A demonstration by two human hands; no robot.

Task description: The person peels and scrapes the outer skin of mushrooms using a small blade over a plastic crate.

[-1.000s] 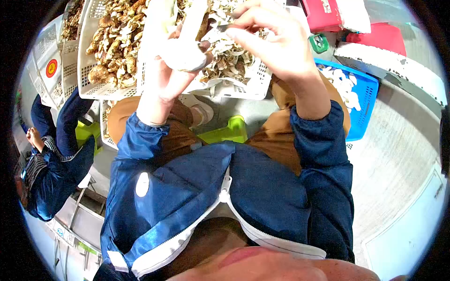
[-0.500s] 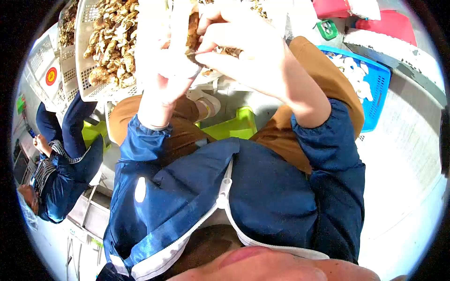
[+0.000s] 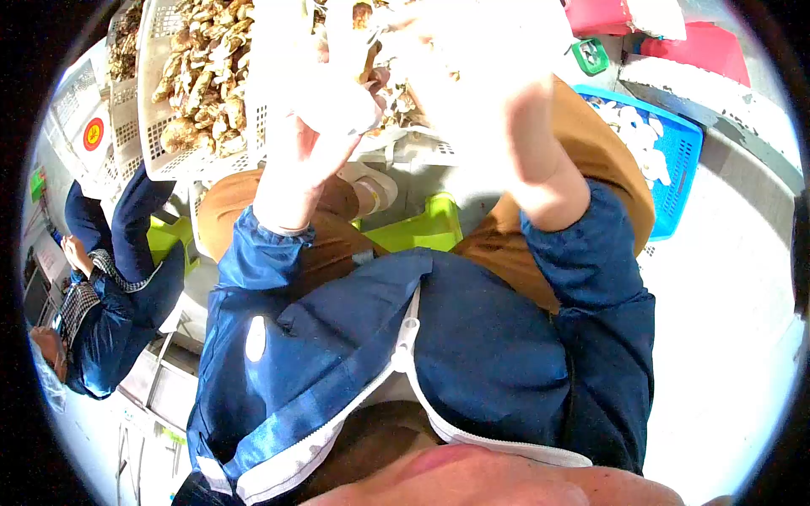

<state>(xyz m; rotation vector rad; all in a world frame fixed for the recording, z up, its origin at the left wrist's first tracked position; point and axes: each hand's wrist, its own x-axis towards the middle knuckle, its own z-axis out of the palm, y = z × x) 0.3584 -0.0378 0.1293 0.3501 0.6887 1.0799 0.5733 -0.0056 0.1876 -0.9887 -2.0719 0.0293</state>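
Strong glare bleaches both hands at the top of the view. My left hand is raised over the crates, its fingers curled around a brown mushroom that shows only in part. Close by on the right, my right hand is so washed out that its fingers and anything in them cannot be made out. More brown mushrooms fill a white perforated crate left of my left hand. Others show below and between the hands.
A blue basket with white pieces stands at the right beyond my knee. Near it sits a small green container. A lime-green plastic object lies between my legs. Another person sits at the left, hands together.
My right hand has shifted slightly up and away from the mushroom its fingers were touching. Glare over both hands has grown. The left hand has dropped a little.
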